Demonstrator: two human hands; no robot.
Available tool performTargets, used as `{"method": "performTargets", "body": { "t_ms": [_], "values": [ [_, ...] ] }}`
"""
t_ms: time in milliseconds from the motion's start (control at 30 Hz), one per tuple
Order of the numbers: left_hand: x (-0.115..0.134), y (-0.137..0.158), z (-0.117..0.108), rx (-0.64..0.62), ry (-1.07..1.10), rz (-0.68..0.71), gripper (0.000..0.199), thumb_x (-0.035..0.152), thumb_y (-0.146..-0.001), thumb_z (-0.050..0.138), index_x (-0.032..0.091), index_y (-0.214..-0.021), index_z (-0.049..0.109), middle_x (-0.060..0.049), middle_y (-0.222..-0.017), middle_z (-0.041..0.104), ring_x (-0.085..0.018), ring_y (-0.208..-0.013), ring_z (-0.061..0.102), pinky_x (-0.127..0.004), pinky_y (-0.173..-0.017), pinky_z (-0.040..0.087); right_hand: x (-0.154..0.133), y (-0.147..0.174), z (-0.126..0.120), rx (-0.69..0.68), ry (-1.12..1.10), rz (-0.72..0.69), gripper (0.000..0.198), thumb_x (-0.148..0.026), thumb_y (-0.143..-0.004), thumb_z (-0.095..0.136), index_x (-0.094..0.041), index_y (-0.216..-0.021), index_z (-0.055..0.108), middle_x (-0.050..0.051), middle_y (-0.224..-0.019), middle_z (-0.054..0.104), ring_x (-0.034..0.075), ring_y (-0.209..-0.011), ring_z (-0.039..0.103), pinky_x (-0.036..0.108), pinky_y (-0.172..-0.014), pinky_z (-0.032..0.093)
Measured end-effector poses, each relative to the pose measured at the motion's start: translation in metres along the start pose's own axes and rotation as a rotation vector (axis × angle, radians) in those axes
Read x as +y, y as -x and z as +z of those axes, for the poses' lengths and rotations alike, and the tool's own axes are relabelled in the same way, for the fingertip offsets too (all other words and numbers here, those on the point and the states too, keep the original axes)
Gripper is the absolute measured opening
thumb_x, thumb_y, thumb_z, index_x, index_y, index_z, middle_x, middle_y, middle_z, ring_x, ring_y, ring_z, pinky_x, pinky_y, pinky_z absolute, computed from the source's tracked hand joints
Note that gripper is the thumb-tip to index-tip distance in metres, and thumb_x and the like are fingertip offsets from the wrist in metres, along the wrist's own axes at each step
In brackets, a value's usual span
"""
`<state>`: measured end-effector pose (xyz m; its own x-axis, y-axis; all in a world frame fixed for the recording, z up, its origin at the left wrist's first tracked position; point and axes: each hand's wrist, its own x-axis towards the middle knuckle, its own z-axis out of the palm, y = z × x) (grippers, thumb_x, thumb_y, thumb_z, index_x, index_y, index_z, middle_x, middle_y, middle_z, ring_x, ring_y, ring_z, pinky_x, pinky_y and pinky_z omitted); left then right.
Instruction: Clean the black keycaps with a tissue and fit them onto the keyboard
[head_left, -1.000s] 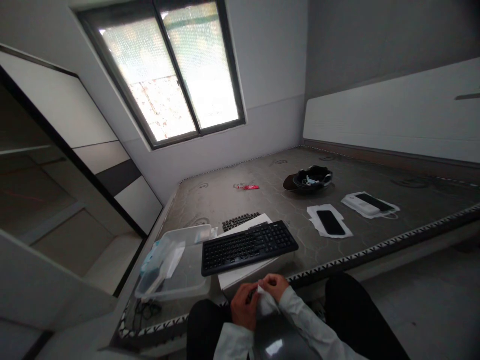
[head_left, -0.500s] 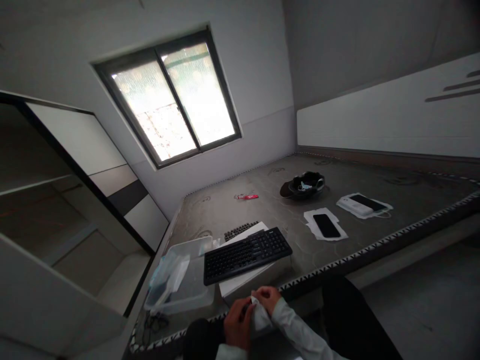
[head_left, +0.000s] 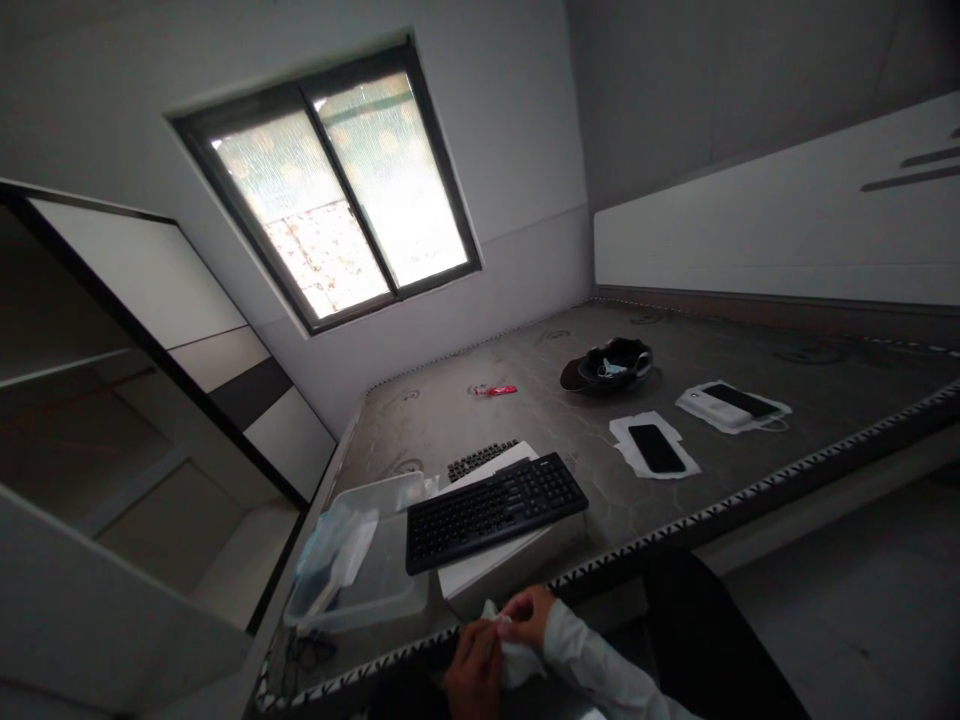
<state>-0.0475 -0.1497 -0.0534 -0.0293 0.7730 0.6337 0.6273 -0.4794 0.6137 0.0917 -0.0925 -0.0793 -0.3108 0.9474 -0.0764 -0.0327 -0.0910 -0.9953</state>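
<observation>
My left hand [head_left: 474,662] is closed at the bottom of the view, its fingers bent against a crumpled white tissue [head_left: 523,664]. From the right, my right hand [head_left: 529,614] pinches the upper part of the same tissue, and the fingertips of both hands meet. Whether anything lies inside the tissue is hidden. Just beyond the hands, a black keyboard [head_left: 499,508] rests tilted on a white box [head_left: 487,566] at the mattress edge. Neither hand touches the keyboard.
Left of the keyboard is a clear plastic bin [head_left: 360,595] with pale items inside, and a dark cable [head_left: 307,650] lies beside it. Farther off on the mattress [head_left: 435,410] are a red packet [head_left: 501,391], a black cap [head_left: 611,368], a phone [head_left: 657,449] and a white device [head_left: 716,408].
Both hands have shifted slightly and the fingertips have come closer together around the tissue. A bit of tissue now pokes up above the fingers. The view has tilted slightly.
</observation>
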Motion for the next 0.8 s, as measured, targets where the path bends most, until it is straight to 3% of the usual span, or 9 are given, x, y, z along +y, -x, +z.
{"method": "performTargets", "body": {
  "t_ms": [167,333,500,633,800],
  "values": [
    [-0.008,0.002,0.013,0.018,0.008,-0.066,0.036,0.049,-0.086,0.049,0.024,-0.082,0.075,-0.006,-0.078,0.068,-0.017,-0.073,0.067,-0.022,-0.068,0.055,0.009,-0.004,-0.012,0.084,0.115,-0.051,0.035,-0.049,-0.054,0.071,-0.014,-0.061,0.074,0.002,-0.051,0.063,0.013,-0.049,0.053,0.025,-0.05,0.04],
    [-0.019,0.006,0.02,0.061,0.033,-0.119,0.035,0.054,-0.08,0.057,0.024,-0.077,0.074,-0.005,-0.074,0.068,-0.017,-0.067,0.066,-0.023,-0.062,0.054,0.013,-0.002,-0.013,0.013,0.175,-0.065,0.033,-0.046,-0.064,0.065,-0.015,-0.068,0.076,0.003,-0.054,0.065,0.016,-0.051,0.056,0.025,-0.05,0.041],
    [-0.024,0.001,0.018,0.023,0.054,-0.178,0.035,0.053,-0.081,0.055,0.023,-0.077,0.073,-0.005,-0.077,0.068,-0.018,-0.071,0.065,-0.024,-0.066,0.055,0.0,-0.003,-0.007,0.113,0.275,-0.021,0.026,-0.041,-0.065,0.067,-0.016,-0.066,0.075,0.005,-0.058,0.069,0.019,-0.056,0.06,0.027,-0.052,0.045],
    [-0.023,-0.007,0.017,0.071,0.082,-0.226,0.038,0.054,-0.083,0.051,0.022,-0.077,0.072,-0.005,-0.078,0.069,-0.018,-0.073,0.065,-0.025,-0.066,0.055,-0.006,-0.007,-0.005,0.188,0.287,-0.027,0.023,-0.041,-0.064,0.069,-0.019,-0.068,0.076,0.005,-0.065,0.072,0.021,-0.062,0.064,0.029,-0.058,0.049],
    [-0.02,-0.009,0.016,0.069,0.084,-0.291,0.039,0.055,-0.082,0.05,0.021,-0.078,0.071,-0.005,-0.078,0.07,-0.017,-0.068,0.065,-0.023,-0.059,0.054,-0.003,-0.008,-0.004,0.252,0.36,-0.012,0.03,-0.049,-0.067,0.067,-0.02,-0.071,0.075,0.006,-0.066,0.072,0.022,-0.063,0.065,0.029,-0.059,0.049]
  ]
}}
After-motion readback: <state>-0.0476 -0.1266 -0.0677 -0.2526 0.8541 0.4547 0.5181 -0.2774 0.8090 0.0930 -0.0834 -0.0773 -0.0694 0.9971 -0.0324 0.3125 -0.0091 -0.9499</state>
